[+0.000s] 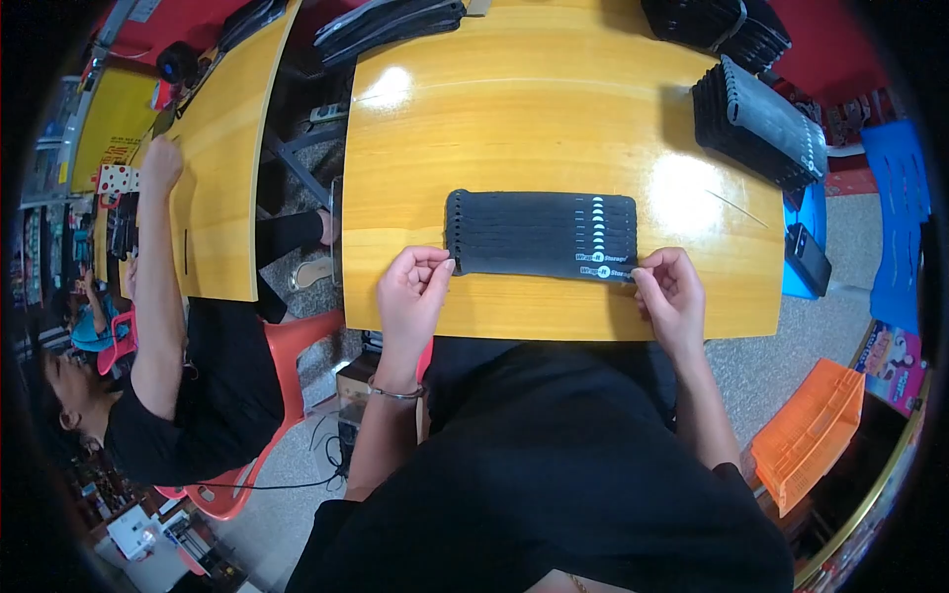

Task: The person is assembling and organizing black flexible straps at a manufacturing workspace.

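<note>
Both hands are down at the near edge of the yellow wooden bench [514,119]. The left hand [412,292] pinches the left end of the nearest black strap, fingers curled narrow on it. The right hand [672,296] pinches the right end of the same strap. That strap fronts a neat row of black straps [539,232], overlapped flat at the middle of the bench. A taller stack of black straps [756,128] sits well apart at the far right. On the left, another person [168,326] sits at a neighbouring bench, and an orange basket [806,435] stands on the floor at right.
</note>
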The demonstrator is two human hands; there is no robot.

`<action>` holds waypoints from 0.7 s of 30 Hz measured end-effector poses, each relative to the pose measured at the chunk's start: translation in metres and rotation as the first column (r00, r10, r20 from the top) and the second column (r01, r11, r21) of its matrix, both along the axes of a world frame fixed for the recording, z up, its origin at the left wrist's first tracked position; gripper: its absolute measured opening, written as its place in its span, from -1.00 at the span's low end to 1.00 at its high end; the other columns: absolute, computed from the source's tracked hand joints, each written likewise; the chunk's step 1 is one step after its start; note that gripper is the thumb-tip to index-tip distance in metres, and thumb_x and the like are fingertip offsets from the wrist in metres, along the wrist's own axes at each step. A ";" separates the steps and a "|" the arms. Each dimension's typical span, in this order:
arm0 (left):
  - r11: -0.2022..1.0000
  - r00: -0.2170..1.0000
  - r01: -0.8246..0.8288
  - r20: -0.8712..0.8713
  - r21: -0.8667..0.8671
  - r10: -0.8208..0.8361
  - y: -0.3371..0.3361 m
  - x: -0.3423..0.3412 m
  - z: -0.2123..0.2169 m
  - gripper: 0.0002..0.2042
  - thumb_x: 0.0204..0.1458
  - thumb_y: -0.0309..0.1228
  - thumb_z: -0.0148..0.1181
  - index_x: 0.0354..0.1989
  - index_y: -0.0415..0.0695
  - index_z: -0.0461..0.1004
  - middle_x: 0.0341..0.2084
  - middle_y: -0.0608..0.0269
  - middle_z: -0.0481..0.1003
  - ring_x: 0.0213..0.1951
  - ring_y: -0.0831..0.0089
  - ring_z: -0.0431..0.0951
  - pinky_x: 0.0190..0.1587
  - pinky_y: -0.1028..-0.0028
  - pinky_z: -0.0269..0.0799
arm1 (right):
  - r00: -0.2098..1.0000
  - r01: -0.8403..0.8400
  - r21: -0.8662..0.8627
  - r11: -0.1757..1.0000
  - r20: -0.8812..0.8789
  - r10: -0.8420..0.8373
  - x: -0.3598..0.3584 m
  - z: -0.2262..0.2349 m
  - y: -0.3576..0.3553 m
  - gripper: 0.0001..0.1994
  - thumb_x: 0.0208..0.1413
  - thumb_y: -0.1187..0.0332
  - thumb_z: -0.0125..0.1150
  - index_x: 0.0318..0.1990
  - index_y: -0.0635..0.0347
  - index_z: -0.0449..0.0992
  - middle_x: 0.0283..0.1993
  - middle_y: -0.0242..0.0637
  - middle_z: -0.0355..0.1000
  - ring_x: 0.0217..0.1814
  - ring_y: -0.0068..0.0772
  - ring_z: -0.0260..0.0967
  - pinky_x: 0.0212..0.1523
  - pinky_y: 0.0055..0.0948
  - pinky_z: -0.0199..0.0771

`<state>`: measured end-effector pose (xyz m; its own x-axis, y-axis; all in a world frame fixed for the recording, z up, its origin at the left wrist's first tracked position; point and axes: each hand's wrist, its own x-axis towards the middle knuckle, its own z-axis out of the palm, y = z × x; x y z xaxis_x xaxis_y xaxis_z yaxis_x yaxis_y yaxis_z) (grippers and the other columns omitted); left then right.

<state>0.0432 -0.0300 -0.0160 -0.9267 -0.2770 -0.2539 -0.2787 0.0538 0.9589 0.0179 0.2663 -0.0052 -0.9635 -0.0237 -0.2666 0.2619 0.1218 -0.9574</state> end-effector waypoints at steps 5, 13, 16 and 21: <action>0.999 0.999 -0.025 0.020 -0.025 0.026 0.002 -0.003 -0.001 -0.94 0.09 -0.59 0.15 -0.28 -0.24 0.43 -0.52 0.43 0.43 -0.56 0.79 0.37 -0.58 0.76 0.22 | 0.999 0.010 0.014 1.000 -0.031 -0.009 -0.003 -0.004 -0.002 -0.87 0.13 0.52 0.19 -0.24 0.22 0.34 -0.48 -0.51 0.34 -0.52 -0.79 0.27 -0.54 -0.77 0.23; 1.000 1.000 -0.019 0.016 -0.024 0.019 0.001 -0.001 -0.005 -0.92 0.09 -0.54 0.17 -0.26 -0.21 0.42 -0.51 0.43 0.42 -0.58 0.78 0.35 -0.61 0.76 0.19 | 0.999 0.035 0.008 0.999 -0.001 -0.035 -0.005 -0.003 -0.003 -0.83 0.10 0.54 0.21 -0.25 0.22 0.32 -0.46 -0.50 0.33 -0.49 -0.78 0.29 -0.50 -0.77 0.28; 0.999 1.000 -0.019 -0.003 -0.033 0.019 0.002 -0.001 -0.008 -0.92 0.09 -0.55 0.17 -0.26 -0.21 0.42 -0.52 0.43 0.43 -0.58 0.78 0.35 -0.61 0.76 0.19 | 0.999 0.034 0.012 0.999 -0.017 -0.033 -0.005 -0.006 -0.002 -0.82 0.09 0.55 0.22 -0.25 0.22 0.31 -0.44 -0.50 0.33 -0.46 -0.77 0.30 -0.49 -0.76 0.29; 0.998 0.999 -0.035 -0.018 -0.059 0.034 0.003 -0.001 -0.009 -0.93 0.09 -0.55 0.17 -0.27 -0.21 0.43 -0.53 0.44 0.43 -0.58 0.79 0.35 -0.61 0.76 0.20 | 0.999 0.042 0.014 0.999 -0.027 -0.041 -0.006 -0.009 -0.002 -0.82 0.08 0.55 0.23 -0.25 0.22 0.31 -0.43 -0.48 0.33 -0.44 -0.75 0.32 -0.47 -0.76 0.30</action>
